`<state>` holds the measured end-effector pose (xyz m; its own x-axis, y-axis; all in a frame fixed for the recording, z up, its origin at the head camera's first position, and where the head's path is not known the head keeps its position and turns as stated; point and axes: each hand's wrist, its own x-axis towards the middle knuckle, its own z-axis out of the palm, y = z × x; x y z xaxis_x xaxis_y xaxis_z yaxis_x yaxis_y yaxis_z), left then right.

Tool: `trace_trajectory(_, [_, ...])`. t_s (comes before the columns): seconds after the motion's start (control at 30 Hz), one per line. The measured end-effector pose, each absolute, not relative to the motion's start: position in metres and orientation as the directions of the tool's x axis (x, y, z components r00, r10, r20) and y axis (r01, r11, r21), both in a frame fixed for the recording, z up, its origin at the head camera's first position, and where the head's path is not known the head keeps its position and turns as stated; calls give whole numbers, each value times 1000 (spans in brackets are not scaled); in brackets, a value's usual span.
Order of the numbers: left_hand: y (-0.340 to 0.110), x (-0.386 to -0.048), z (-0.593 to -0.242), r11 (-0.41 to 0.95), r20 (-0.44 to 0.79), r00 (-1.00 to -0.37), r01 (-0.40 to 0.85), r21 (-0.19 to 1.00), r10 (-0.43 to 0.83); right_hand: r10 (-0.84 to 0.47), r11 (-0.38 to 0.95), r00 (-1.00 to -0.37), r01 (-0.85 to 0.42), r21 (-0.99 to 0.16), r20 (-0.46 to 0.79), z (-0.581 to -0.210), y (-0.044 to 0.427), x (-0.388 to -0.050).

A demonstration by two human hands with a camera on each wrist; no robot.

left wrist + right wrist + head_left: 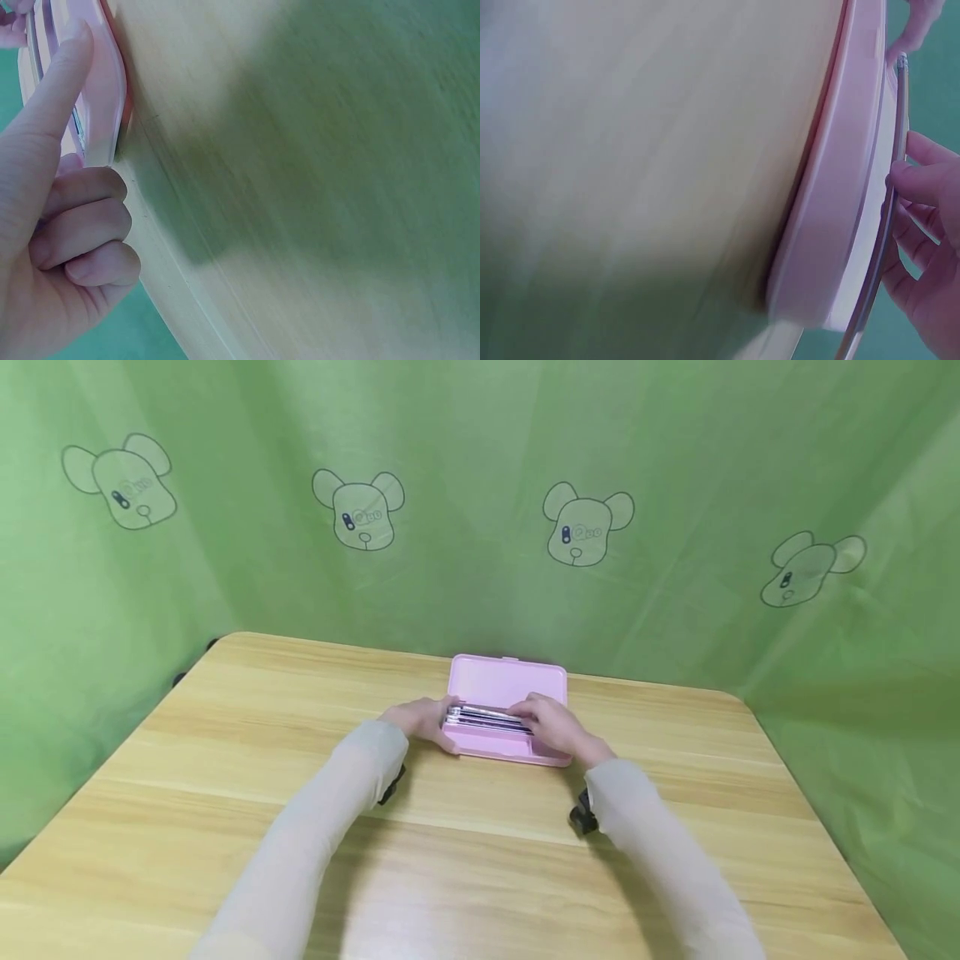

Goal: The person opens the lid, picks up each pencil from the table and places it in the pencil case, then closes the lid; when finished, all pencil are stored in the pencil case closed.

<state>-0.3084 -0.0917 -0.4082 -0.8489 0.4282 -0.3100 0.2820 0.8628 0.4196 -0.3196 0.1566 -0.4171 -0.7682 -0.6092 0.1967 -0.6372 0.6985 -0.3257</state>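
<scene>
A pink pencil case (510, 679) lies with its lid raised near the table's far edge. Several slim pencils (480, 717) lie side by side across it. At the case's left end, my left hand (426, 718) holds on, thumb along the front side; the left wrist view shows the other visible fingers curled, while the index finger is mostly hidden. Over the right half, my right hand (553, 724) pinches a dark pencil (880, 251) between thumb and forefinger. In the right wrist view that pencil lies along the case (836, 202), its metal-banded end pointing toward the left hand.
The light wooden table (480, 877) extends around the case on both sides and in front. Behind it hangs a green curtain (465, 585) printed with cartoon bear heads. A black wrist device (583, 814) sits under the right sleeve.
</scene>
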Motion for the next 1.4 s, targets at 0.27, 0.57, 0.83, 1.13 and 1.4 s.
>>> trace_trajectory(0.27, [-92, -309, -408, 864, -305, -851, 284, 417, 427, -625, 708, -767, -636, -307, 147, -416, 139, -325])
trace_trajectory(0.57, [-91, -307, -407, 867, -314, -855, 262, 425, 412, -605, 746, -794, -589, -312, 51, -420, 130, -331])
trace_trajectory(0.83, [-88, -311, -410, 850, -298, -849, 280, 446, 436, -612, 715, -784, -606, -349, 107, -424, 138, -335])
trace_trajectory(1.13, [-88, -310, -411, 895, -310, -872, 263, 359, 380, -598, 661, -779, -613, -433, 188, -422, 156, -335])
trace_trajectory(1.4, [-82, -307, -408, 929, -270, -899, 285, 236, 344, -464, 761, -873, -481, -436, 154, -417, 200, -339])
